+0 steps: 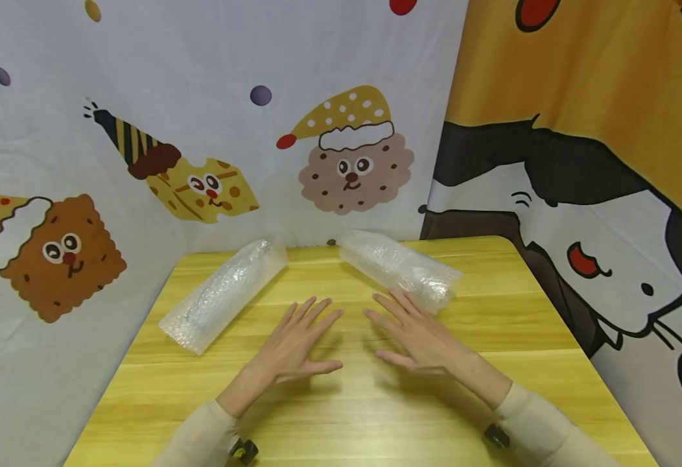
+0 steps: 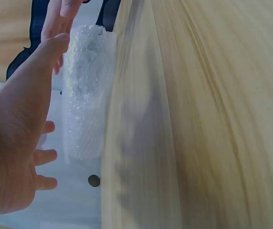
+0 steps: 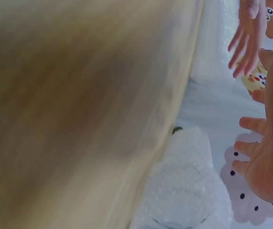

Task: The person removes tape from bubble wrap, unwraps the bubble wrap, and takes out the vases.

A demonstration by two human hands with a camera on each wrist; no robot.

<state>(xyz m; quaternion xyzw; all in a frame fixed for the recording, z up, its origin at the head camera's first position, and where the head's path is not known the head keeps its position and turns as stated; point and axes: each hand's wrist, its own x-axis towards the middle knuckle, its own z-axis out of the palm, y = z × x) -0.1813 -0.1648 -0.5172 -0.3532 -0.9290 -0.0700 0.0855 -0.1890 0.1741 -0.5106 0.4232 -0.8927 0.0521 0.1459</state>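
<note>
Two bundles of clear bubble wrap lie slanted on the wooden table. The left bundle [image 1: 224, 295] is beyond and to the left of my left hand [image 1: 300, 340], whose fingers are spread and hold nothing. My right hand [image 1: 417, 334], also spread and holding nothing, hovers over the table just in front of the right bundle [image 1: 402, 266], its fingertips overlapping that bundle's near edge in the head view. In the right wrist view, a faint round outline shows within the near bubble wrap [image 3: 179, 191]. What the wrapping contains is hidden.
The yellow wood-grain table [image 1: 352, 415] reaches back to a white cloth [image 1: 201, 78] printed with cartoon snacks. At the right hangs an orange cartoon cloth [image 1: 493, 65]. Small dark devices [image 1: 244, 450] sit at both wrists, below the light sleeves [image 1: 201, 434].
</note>
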